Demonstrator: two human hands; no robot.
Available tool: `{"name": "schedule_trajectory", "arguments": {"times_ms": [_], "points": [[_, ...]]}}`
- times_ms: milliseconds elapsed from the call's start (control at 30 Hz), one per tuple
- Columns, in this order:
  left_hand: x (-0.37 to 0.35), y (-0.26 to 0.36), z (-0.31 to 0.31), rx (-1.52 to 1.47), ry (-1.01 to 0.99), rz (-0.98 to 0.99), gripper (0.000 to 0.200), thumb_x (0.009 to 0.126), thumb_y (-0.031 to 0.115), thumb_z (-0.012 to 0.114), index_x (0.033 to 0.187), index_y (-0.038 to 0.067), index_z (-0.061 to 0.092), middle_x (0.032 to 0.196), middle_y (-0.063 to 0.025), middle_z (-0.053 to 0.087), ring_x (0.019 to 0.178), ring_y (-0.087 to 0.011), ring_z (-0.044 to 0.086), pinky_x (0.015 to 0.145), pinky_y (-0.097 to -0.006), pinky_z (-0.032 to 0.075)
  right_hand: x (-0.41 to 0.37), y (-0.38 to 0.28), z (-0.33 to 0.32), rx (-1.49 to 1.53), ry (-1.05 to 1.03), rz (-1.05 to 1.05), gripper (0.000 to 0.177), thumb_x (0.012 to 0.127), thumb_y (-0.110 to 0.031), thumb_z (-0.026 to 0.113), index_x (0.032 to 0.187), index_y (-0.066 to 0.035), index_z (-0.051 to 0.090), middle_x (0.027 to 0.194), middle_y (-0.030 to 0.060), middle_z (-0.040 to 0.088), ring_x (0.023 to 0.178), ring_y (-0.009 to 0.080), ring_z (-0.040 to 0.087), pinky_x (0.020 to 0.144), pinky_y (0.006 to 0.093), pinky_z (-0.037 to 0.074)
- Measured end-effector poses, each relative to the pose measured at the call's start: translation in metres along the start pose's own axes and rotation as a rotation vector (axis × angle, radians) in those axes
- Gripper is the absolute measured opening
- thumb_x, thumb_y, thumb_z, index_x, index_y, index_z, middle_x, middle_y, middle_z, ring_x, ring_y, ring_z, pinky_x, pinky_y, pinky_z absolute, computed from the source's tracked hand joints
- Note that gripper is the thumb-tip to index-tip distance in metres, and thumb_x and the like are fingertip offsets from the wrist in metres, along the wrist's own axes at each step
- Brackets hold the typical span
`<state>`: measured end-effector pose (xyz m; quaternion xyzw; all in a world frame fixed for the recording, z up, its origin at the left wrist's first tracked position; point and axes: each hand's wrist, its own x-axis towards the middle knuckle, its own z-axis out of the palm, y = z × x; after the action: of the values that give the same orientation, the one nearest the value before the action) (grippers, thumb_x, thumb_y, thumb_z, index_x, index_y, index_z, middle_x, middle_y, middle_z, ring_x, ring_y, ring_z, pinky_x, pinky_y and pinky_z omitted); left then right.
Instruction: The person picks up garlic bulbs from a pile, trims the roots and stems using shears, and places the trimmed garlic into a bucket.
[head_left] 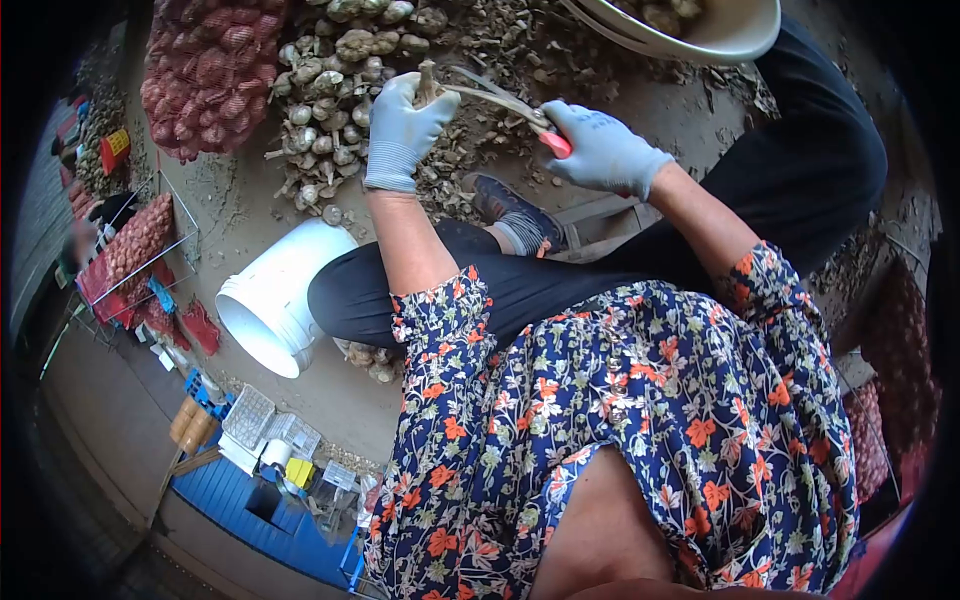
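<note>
My left hand [408,125], in a pale grey glove, is closed around a garlic bulb [428,88] whose stem points toward the other hand. The gloved right hand [600,148] grips pruning shears [555,143] by their red handles. Their metal blades reach left to the garlic stem, near the left fingers; whether they touch it is unclear. Below and left of the left hand, a heap of garlic bulbs [325,120] with stems lies on the ground. The bulb itself is mostly hidden by my fingers.
A red mesh sack of garlic [212,75] stands at the upper left. An overturned white bucket [285,290] lies by my knee. A pale basin [735,42] sits at the upper right. Cut stems [500,50] litter the ground. Another person's arm shows at the far left.
</note>
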<state>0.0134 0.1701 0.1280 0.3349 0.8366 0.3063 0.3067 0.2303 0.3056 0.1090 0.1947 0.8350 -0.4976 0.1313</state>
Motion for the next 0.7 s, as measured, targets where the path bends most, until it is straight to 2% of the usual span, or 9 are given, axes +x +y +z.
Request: {"name": "schedule_trajectory", "arguments": {"times_ms": [33,167,200,267,400,467,533,600,700], "points": [[0.0,0.001,0.002,0.292,0.066,0.224,0.031,0.072,0.021,0.076,0.091,-0.002,0.065,0.091,-0.0123,0.064,0.078,-0.021,0.062,0.071,-0.0311,0.05,0.003,-0.002,0.0,0.005,-0.015,-0.024,0.049,0.079,-0.031,0.064,0.114,-0.002,0.047,0.106,0.0239,0.059,0.102,0.0387,0.056,0.087,0.0425,0.044],[0.003,-0.02,0.018,0.175,0.002,0.075,0.043,0.058,0.021,0.08,0.092,0.0,0.066,0.097,-0.0155,0.063,0.089,-0.0258,0.062,0.079,-0.0338,0.05,0.011,-0.015,0.002,0.031,-0.043,-0.056,0.046,0.082,-0.033,0.064,0.11,-0.001,0.047,0.098,0.024,0.06,0.094,0.04,0.058,0.081,0.0432,0.046],[0.002,-0.014,0.017,0.176,0.001,0.076,0.043,0.058,0.021,0.08,0.092,0.0,0.066,0.097,-0.0155,0.063,0.089,-0.0258,0.062,0.079,-0.0338,0.05,0.012,-0.019,-0.001,0.044,-0.108,-0.008,0.044,0.082,-0.032,0.064,0.107,0.0,0.048,0.094,0.0242,0.06,0.091,0.0401,0.059,0.078,0.0434,0.046],[-0.003,0.006,0.014,0.271,0.062,0.058,0.026,0.07,0.013,0.072,0.089,-0.002,0.063,0.079,-0.0061,0.065,0.071,-0.0123,0.059,0.066,-0.0259,0.049,0.012,-0.005,0.013,0.089,0.002,-0.104,0.039,0.083,-0.031,0.064,0.102,0.0,0.048,0.088,0.0243,0.061,0.087,0.0407,0.06,0.073,0.0429,0.047],[-0.005,0.015,0.017,0.086,-0.084,-0.103,0.02,0.071,0.014,0.071,0.083,0.001,0.062,0.072,-0.0056,0.063,0.066,-0.0141,0.058,0.062,-0.0257,0.049,-0.005,-0.004,0.025,0.315,0.076,-0.048,0.034,0.084,-0.031,0.065,0.092,-0.002,0.049,0.074,0.0195,0.058,0.071,0.0354,0.058,0.065,0.0385,0.047],[-0.004,-0.01,0.024,-0.691,0.046,-0.237,0.019,0.074,0.015,0.069,0.085,0.002,0.06,0.076,-0.0083,0.062,0.064,-0.0184,0.059,0.063,-0.0267,0.05,-0.01,0.002,0.026,0.535,0.137,0.197,0.034,0.084,-0.032,0.065,0.088,-0.002,0.049,0.069,0.0173,0.055,0.063,0.0324,0.054,0.062,0.0375,0.047],[-0.002,0.002,0.037,-1.751,0.35,-0.493,0.033,0.077,0.018,0.065,0.103,0.002,0.052,0.09,-0.0148,0.06,0.078,-0.0274,0.06,0.068,-0.0388,0.054,-0.014,0.004,0.023,0.507,0.116,0.204,0.034,0.084,-0.032,0.065,0.091,-0.003,0.049,0.072,0.0191,0.058,0.064,0.0368,0.058,0.062,0.0402,0.048],[0.001,0.003,0.045,-1.932,0.41,-0.46,0.037,0.078,0.03,0.063,0.102,0.003,0.053,0.091,-0.0151,0.06,0.084,-0.0298,0.058,0.072,-0.0463,0.052,-0.021,-0.001,0.02,0.158,0.092,0.184,0.044,0.084,-0.04,0.06,0.1,-0.001,0.048,0.084,0.0226,0.063,0.089,0.0378,0.062,0.077,0.0453,0.047],[-0.002,0.009,0.059,-1.762,0.431,-0.49,0.049,0.082,0.05,0.057,0.103,0.006,0.056,0.096,-0.0111,0.06,0.089,-0.029,0.057,0.083,-0.0506,0.045,-0.028,-0.003,0.028,-0.054,0.009,0.169,0.042,0.085,-0.038,0.057,0.103,-0.003,0.044,0.097,0.0238,0.062,0.093,0.0384,0.062,0.081,0.0457,0.048]]}}
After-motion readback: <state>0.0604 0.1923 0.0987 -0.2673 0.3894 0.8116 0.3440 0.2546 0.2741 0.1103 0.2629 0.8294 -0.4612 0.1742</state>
